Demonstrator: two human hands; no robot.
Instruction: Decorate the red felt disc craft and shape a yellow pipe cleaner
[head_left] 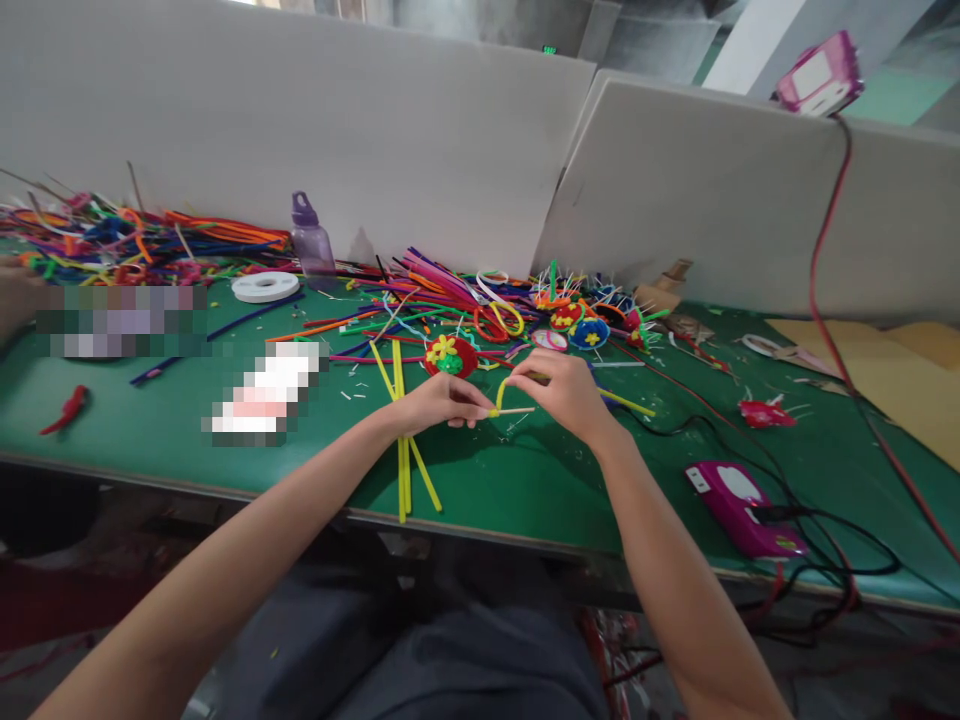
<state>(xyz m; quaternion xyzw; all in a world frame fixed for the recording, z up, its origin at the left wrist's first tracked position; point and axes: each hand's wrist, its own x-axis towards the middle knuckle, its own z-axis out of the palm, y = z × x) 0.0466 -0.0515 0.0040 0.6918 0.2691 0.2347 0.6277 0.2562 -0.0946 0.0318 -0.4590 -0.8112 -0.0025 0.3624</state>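
My left hand (448,402) pinches a thin pale stick (517,410) that points to the right. Around the stick near my left fingertips is wound a yellow pipe cleaner (502,392). Its free length rises to my right hand (559,388), whose fingers are closed on it. Under my left wrist lie several straight yellow pipe cleaners (405,470), some crossing. Just beyond my hands sits a red fuzzy piece with a yellow flower and green centre (451,355).
Heaps of coloured pipe cleaners (435,275) line the back, near a purple bottle (311,240) and white tape roll (265,287). A magenta power strip (742,508) with cables lies at right. Another person's hand (19,295) shows at far left. Grey partitions (300,130) stand behind.
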